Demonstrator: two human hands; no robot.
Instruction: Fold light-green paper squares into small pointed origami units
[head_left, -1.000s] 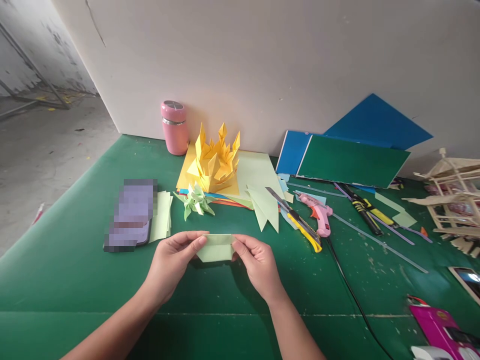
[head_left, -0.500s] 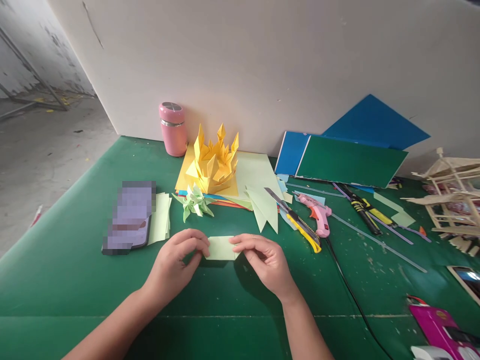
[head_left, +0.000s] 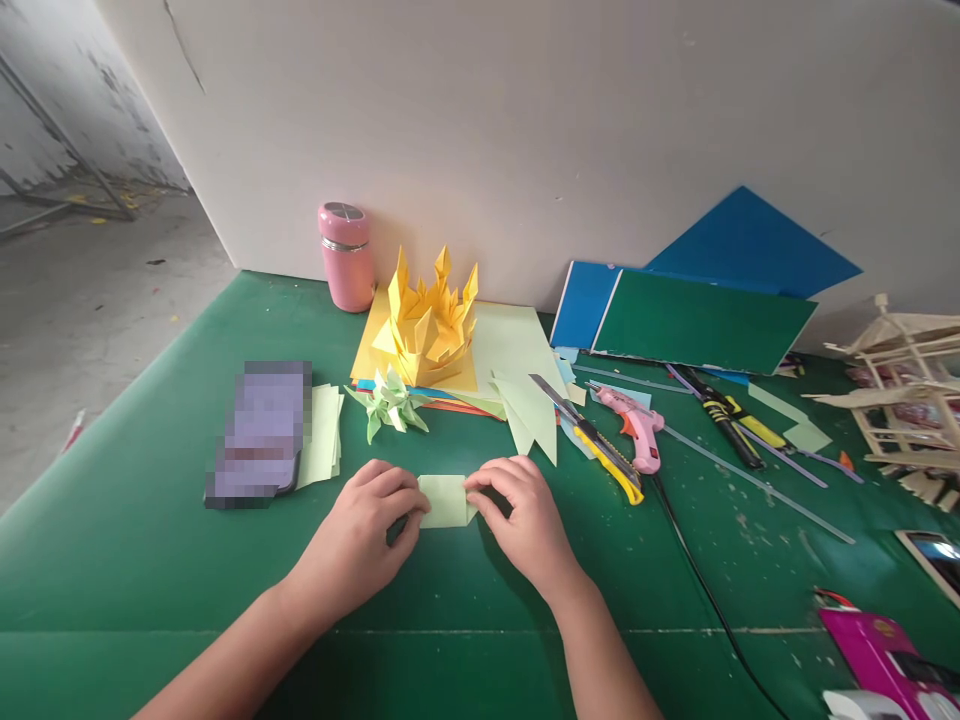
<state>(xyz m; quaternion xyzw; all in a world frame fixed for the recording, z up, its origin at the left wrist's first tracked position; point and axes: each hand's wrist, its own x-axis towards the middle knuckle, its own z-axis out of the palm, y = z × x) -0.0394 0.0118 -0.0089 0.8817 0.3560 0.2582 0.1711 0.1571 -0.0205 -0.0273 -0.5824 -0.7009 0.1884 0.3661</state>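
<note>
Grip: left hand [head_left: 358, 542], right hand [head_left: 525, 522], paper [head_left: 444, 500].

Your 2 hands sit close together just ahead of you, palms down and knuckles up. Your left hand [head_left: 360, 540] has its fingers curled, with the fingertips [head_left: 415, 503] turned toward the right hand. Your right hand [head_left: 525, 525] mirrors it, fingers bent and pointing left, thumb tucked under out of sight. A narrow gap separates the 2 sets of fingertips. Your left forearm [head_left: 225, 660] and right forearm [head_left: 600, 660] are bare and angle inward, wrists low.
</note>
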